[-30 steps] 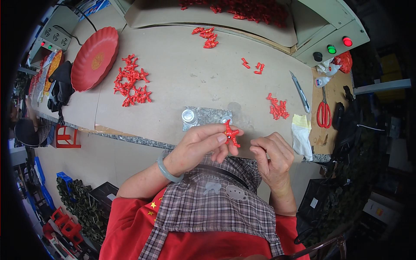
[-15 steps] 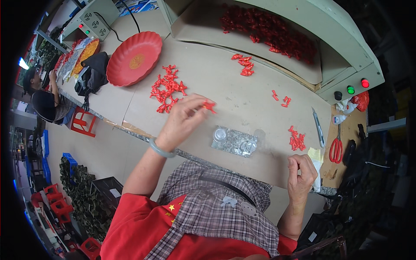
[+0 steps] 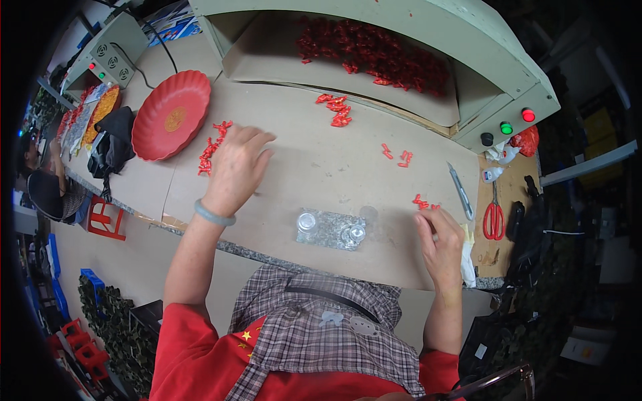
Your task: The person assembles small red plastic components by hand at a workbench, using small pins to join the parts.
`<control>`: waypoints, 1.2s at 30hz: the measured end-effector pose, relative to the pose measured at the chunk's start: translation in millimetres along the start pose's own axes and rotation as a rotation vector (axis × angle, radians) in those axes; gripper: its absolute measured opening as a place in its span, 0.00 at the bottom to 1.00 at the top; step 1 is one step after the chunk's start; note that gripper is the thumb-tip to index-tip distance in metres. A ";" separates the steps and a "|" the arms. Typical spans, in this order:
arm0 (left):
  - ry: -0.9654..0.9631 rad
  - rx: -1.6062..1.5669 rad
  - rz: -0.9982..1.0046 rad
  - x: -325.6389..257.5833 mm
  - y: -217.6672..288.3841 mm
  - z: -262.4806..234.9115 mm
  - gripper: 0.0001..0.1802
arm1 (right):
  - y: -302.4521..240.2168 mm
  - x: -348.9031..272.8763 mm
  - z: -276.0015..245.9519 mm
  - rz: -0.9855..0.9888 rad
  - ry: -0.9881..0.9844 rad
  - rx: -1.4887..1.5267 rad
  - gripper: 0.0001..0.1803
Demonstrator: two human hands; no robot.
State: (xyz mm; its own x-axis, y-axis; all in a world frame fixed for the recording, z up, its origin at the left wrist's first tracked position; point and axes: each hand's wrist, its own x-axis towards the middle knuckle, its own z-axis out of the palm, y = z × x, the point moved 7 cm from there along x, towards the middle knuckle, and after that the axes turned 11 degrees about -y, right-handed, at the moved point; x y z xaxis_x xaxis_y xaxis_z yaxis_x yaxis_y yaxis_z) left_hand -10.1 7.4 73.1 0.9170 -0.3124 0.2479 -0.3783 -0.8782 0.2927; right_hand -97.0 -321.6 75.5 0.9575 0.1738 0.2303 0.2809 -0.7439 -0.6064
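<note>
My left hand [image 3: 237, 164], with a pale bangle on the wrist, is over the pile of small red figure-like pieces [image 3: 206, 159] and hides part of it. Its fingers are loosely apart and I see nothing in them. My right hand [image 3: 443, 246] reaches to a small group of red pieces [image 3: 420, 202], thumb and forefinger apart, covering some of them. Between the hands lies a speckled rectangular plate [image 3: 329, 230] bearing clear round discs. Farther off are a few short red pieces [image 3: 405, 159] and a cluster of glossy red-and-gold pieces [image 3: 340, 113].
A red scalloped dish [image 3: 150, 130] stands at the left. At the back, a pale metal box [image 3: 498, 63] with lit buttons holds a dark red heap [image 3: 374, 57]. A utility knife [image 3: 461, 192] and red-handled scissors [image 3: 493, 220] lie at the right. A person [image 3: 53, 180] sits far left.
My left hand has moved left from mid-table to the red pile; the red piece it held no longer shows. My right hand has moved forward onto the small red pieces and its fingers have parted.
</note>
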 end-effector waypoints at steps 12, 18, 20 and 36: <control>0.006 -0.069 0.198 112.1 40.7 100.4 0.14 | 29.0 103.9 50.5 -0.060 -0.033 -0.253 0.05; -0.004 -0.029 0.175 115.7 38.2 112.8 0.12 | 30.8 118.6 63.2 -0.032 -0.020 -0.383 0.04; -0.010 -0.012 0.176 115.4 39.2 114.4 0.11 | 32.7 117.1 62.9 -0.019 -0.041 -0.384 0.04; -0.107 -0.462 0.040 68.4 17.2 49.7 0.15 | 20.0 106.6 68.0 -0.249 -0.247 -0.214 0.09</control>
State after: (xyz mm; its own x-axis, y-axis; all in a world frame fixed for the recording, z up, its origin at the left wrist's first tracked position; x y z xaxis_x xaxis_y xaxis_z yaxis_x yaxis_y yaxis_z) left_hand 52.5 -47.1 49.1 0.8995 -0.3992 0.1778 -0.4075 -0.6191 0.6713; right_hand 15.2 -274.1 36.2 0.8566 0.4954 0.1445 0.5105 -0.7728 -0.3770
